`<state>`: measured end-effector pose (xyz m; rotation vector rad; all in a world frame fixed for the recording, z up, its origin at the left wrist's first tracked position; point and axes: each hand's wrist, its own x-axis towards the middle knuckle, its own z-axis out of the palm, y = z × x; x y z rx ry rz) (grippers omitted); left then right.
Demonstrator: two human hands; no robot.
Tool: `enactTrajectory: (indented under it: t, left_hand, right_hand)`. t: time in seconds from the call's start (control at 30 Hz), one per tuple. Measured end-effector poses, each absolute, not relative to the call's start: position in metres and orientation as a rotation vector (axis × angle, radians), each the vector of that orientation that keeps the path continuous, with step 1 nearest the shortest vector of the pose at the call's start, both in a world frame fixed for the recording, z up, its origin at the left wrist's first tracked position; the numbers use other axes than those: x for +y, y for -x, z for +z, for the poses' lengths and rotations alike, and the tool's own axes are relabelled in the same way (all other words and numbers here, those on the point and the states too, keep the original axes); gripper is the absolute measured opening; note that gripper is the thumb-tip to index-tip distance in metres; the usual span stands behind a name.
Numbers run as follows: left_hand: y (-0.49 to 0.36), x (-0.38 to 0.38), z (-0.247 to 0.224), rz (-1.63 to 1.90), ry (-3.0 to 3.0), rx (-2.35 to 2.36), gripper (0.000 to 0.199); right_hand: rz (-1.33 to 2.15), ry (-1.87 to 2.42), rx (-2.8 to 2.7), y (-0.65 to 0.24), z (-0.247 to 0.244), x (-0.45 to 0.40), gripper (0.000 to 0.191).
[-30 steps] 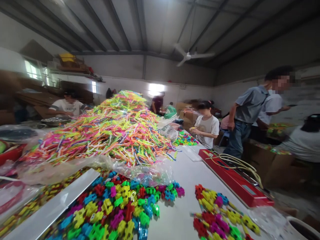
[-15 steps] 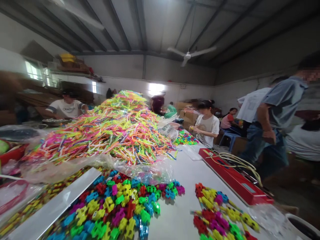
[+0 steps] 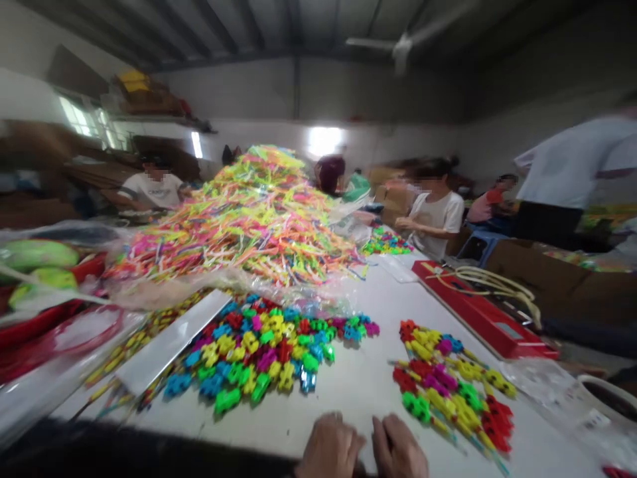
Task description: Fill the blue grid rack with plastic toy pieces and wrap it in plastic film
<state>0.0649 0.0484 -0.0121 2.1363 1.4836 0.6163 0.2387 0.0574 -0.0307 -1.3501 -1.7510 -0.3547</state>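
Both hands are low in the head view, at the near edge of the white table (image 3: pixel 348 398). My left hand (image 3: pixel 331 446) has its fingers curled; whatever they may hold is hidden. Just to its right, a small gap away, my right hand (image 3: pixel 398 448) is curled too, its grip hidden. Left of my hands lies a spread of colourful small plastic pieces (image 3: pixel 269 345). On the right is a smaller group of pieces with thin sticks (image 3: pixel 448 392). Between the sticks on the left and the loose pieces lies a shiny metal strip (image 3: pixel 174 345).
A tall heap of bright strips (image 3: pixel 269 219) stands behind the pieces. A red box (image 3: pixel 482 312) with coiled cable lies on the right, near a white cup (image 3: pixel 607 398). Red bags (image 3: pixel 74 332) are at the left. Several people are farther back.
Both my hands have come into view at the bottom. The view has tilted down, showing more of the near table edge. The person in a blue shirt at the right is out of view.
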Motion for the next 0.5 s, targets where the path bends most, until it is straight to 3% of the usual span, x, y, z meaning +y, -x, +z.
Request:
enactTrajectory:
  t: [0.1, 0.33, 0.5]
  left_hand:
    - [-0.067, 0.040, -0.009, 0.677, -2.272, 1.416, 0.024]
    - [-0.009, 0.029, 0.011, 1.178, -2.160, 1.067, 0.025]
    - [0.081, -0.003, 0.042, 1.363, -1.990, 1.544, 0.023]
  right_hand:
    - [-0.236, 1.420, -1.802, -0.243, -0.021, 0.051, 0.054]
    - [0.026, 1.551, -1.793, -0.241, -0.016, 0.049, 0.050]
    - [0.207, 1.613, -1.753, -0.247, -0.020, 0.047, 0.047]
